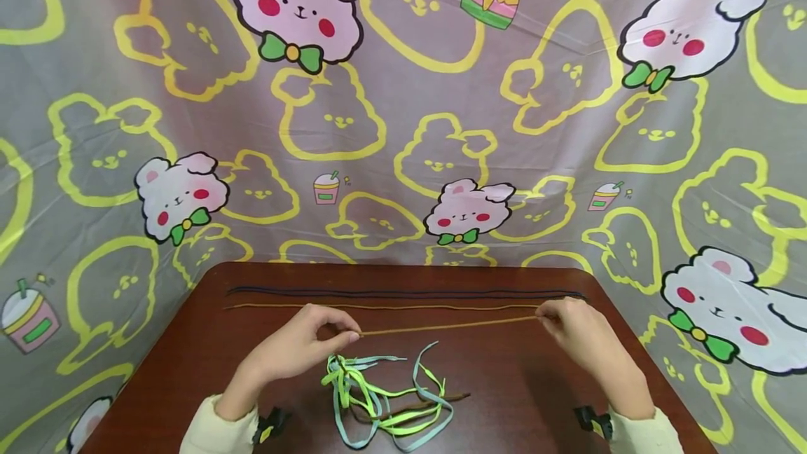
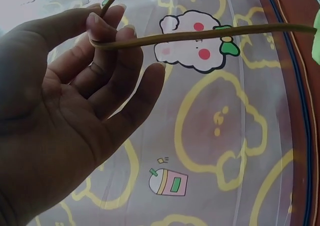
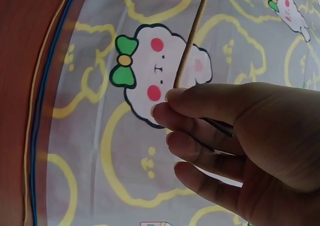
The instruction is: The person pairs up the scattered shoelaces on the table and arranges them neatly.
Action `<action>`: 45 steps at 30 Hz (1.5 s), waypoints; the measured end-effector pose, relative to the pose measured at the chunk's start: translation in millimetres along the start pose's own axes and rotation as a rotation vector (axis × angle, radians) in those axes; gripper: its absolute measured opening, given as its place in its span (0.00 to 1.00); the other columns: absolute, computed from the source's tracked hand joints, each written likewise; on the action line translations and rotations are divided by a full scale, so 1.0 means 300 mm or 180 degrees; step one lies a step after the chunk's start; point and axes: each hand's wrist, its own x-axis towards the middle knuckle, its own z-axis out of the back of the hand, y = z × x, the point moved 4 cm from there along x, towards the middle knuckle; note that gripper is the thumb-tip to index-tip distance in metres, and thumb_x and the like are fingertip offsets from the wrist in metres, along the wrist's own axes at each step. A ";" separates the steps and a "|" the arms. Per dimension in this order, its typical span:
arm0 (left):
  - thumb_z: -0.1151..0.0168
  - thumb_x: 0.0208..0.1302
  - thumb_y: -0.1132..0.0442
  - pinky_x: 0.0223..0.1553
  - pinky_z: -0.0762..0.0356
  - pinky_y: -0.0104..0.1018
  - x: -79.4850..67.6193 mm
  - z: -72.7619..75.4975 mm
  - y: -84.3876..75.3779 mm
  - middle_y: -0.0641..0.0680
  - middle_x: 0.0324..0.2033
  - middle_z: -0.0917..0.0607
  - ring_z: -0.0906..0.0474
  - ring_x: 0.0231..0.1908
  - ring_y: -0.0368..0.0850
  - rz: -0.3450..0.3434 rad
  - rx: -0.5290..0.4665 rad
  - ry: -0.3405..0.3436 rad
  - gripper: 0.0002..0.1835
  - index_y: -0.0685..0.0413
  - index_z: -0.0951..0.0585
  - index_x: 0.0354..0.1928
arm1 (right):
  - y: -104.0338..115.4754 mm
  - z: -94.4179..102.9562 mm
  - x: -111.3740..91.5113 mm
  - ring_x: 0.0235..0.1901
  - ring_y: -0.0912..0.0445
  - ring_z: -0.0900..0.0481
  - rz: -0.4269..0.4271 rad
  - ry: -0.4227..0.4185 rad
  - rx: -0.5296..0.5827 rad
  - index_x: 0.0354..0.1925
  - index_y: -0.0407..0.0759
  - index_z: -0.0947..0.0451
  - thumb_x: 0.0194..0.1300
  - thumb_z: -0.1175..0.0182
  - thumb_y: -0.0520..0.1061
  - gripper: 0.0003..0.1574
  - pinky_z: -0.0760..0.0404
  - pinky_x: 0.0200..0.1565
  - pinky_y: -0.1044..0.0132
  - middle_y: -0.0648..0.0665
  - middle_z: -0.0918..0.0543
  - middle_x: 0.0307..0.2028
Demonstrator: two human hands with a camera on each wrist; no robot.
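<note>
Printed fabric backdrop (image 1: 391, 93) behind and beside dark brown table (image 1: 504, 380). Left hand (image 1: 299, 345) and right hand (image 1: 583, 335) well apart, each in a thumb-and-finger pinch. Just below left hand: pile (image 1: 412, 413) of yellow-green, pale blue and brown laces, tangled. Near far edge: dark blue laces (image 3: 36, 131), roughly straight; tan lace (image 1: 391, 308) just in front, alongside. Smallest: held lace (image 1: 447, 326), strung above table between both pinches, tail (image 2: 210, 34) apparently running from left hand to pile. Could tighten or drag pile if pulled hard with tail snagged. Could slip under tension, given fingertip hold only. Could knock straight laces askew if lowered too far back.
</note>
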 end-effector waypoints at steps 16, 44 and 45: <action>0.38 0.74 0.54 0.37 0.22 0.32 -0.046 0.055 0.018 0.41 0.33 0.14 0.20 0.34 0.36 0.0088 0.0110 -0.0096 0.09 0.47 0.13 0.43 | -0.069 -0.052 -0.014 0.28 0.59 0.21 -0.0252 0.0418 0.0031 0.30 0.48 0.18 0.56 0.29 0.35 0.09 0.23 0.31 0.55 0.54 0.16 0.28; 0.35 0.72 0.56 0.36 0.23 0.33 -0.091 0.140 0.078 0.39 0.33 0.14 0.21 0.34 0.33 0.0182 0.0355 -0.0303 0.07 0.48 0.13 0.42 | -0.363 -0.106 -0.036 0.28 0.56 0.20 -0.0591 0.0581 0.0321 0.31 0.40 0.19 0.61 0.32 0.33 0.06 0.22 0.30 0.58 0.46 0.15 0.28; 0.36 0.72 0.56 0.36 0.23 0.34 -0.092 0.143 0.081 0.39 0.34 0.14 0.21 0.34 0.33 0.0193 0.0353 -0.0302 0.07 0.49 0.13 0.43 | -0.375 -0.107 -0.039 0.27 0.56 0.20 -0.0598 0.0580 0.0345 0.31 0.40 0.20 0.60 0.32 0.32 0.06 0.22 0.30 0.59 0.46 0.15 0.28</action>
